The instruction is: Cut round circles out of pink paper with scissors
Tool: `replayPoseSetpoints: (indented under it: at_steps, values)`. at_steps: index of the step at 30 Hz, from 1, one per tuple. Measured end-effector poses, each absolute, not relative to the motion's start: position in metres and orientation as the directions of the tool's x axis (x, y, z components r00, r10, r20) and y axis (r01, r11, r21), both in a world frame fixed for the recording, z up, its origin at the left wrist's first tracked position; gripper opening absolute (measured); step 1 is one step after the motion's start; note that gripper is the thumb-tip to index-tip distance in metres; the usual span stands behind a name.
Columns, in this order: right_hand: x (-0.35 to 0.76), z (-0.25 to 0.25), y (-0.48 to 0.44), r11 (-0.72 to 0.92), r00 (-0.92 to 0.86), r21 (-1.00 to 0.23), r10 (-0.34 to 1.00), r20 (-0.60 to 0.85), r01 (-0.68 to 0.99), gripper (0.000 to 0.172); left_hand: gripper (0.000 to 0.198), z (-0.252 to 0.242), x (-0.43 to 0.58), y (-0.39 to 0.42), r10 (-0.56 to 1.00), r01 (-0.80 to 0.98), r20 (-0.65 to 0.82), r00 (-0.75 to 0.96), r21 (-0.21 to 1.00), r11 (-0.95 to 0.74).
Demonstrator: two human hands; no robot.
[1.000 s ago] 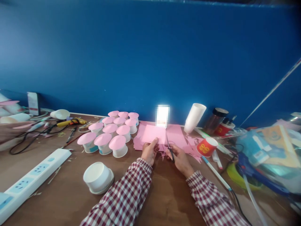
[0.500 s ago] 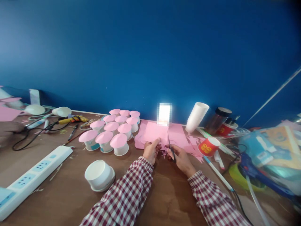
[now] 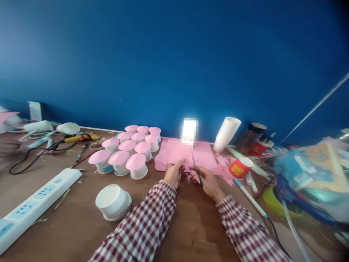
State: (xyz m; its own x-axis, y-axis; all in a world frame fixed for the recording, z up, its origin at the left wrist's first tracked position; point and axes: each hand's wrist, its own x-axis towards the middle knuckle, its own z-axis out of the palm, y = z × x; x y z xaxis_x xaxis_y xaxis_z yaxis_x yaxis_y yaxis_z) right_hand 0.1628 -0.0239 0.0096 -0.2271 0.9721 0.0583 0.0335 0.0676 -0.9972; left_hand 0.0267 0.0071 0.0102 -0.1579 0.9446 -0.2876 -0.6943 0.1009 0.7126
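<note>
Near the middle of the table, my left hand (image 3: 173, 174) pinches the near edge of a sheet of pink paper (image 3: 171, 154) between thumb and fingers. My right hand (image 3: 207, 183) is closed round the handles of a pair of scissors (image 3: 194, 160), whose blades point away from me along the right side of that sheet. More pink paper (image 3: 205, 154) lies stacked beneath. Small pink scraps (image 3: 188, 176) show between my hands, and cut offcuts (image 3: 225, 169) lie to the right. How far the blades are apart is hard to make out.
Several paper cups with pink discs on top (image 3: 128, 147) stand to the left. Nearer are white tubs (image 3: 111, 200) and a power strip (image 3: 40, 207). Rightward are stacked white cups (image 3: 227, 134), a red cup (image 3: 240, 168) and a blue glue gun (image 3: 300, 203). A person's blurred hand (image 3: 8, 149) is far left.
The whole view has shifted slightly. My hands keep hold of the paper and scissors, and the blades sit at a slightly different angle. The other person's hand at far left has moved.
</note>
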Motion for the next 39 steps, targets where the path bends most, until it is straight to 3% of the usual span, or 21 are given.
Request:
replayPoseSetpoints:
  at_steps: [39]
  values:
    - [0.1648,0.008,-0.0227,0.096,-0.234,-0.991,0.97,0.071,0.094,0.035,0.029,0.0117,0.0278,0.0044,0.954,-0.659,-0.273,-0.127,0.741,0.124]
